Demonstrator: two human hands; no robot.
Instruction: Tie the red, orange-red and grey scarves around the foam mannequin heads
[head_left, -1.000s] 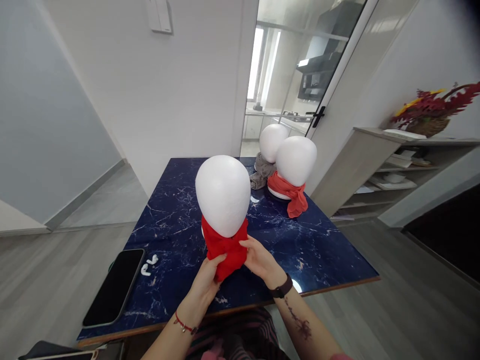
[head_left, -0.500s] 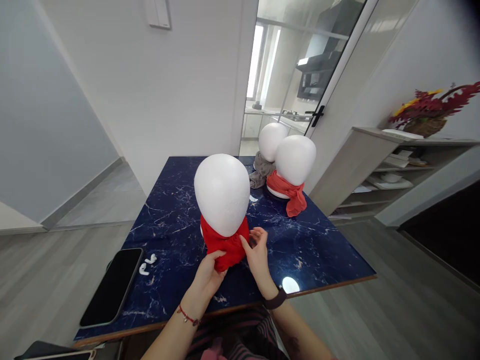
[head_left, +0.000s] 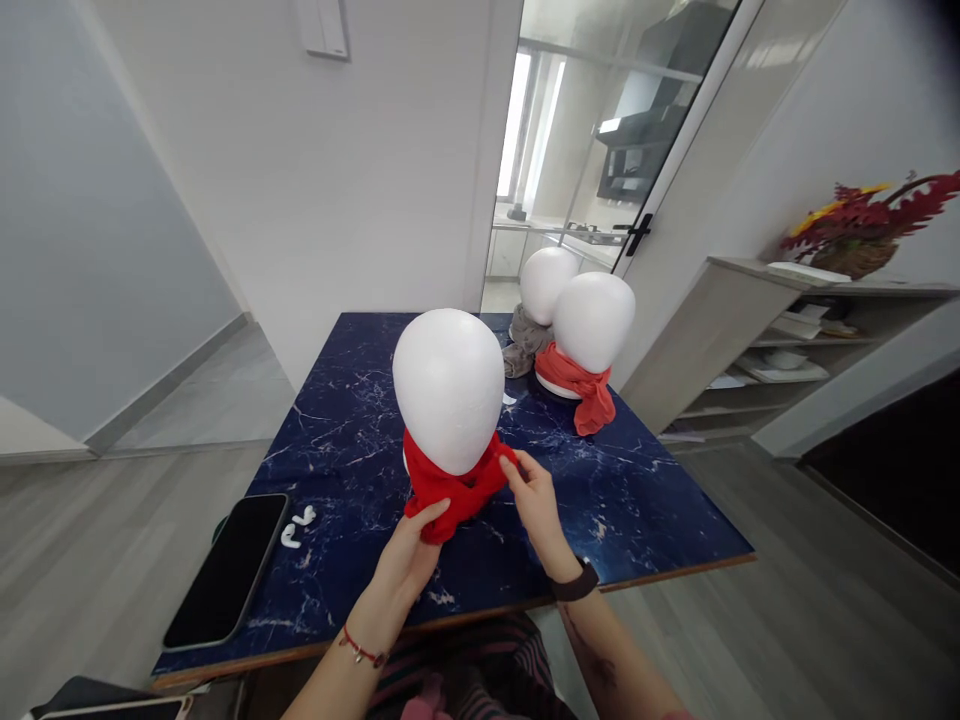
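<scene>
A white mannequin head (head_left: 448,385) stands upright near the middle of the table, a red scarf (head_left: 457,497) wrapped around its neck. My left hand (head_left: 411,548) grips the scarf's lower front, thumb on top and fingers underneath, mostly hidden. On the other side, my right hand (head_left: 534,500) pinches the scarf's right part between thumb and fingers, drawing it out from the neck. Further back to the right stand two more white heads: one mannequin head (head_left: 594,320) wears a coral scarf (head_left: 577,385), and the other (head_left: 547,283) has a grey scarf (head_left: 525,342).
The dark blue marbled table (head_left: 337,420) holds a black phone (head_left: 227,572) and white earbuds (head_left: 298,526) at the left. A small white piece (head_left: 508,399) lies behind the front head. A shelf unit (head_left: 780,340) stands at the right, beyond the table.
My right hand has moved right and closed on the red scarf, pulling that side outward. My left hand has shifted slightly left, still holding the lower front.
</scene>
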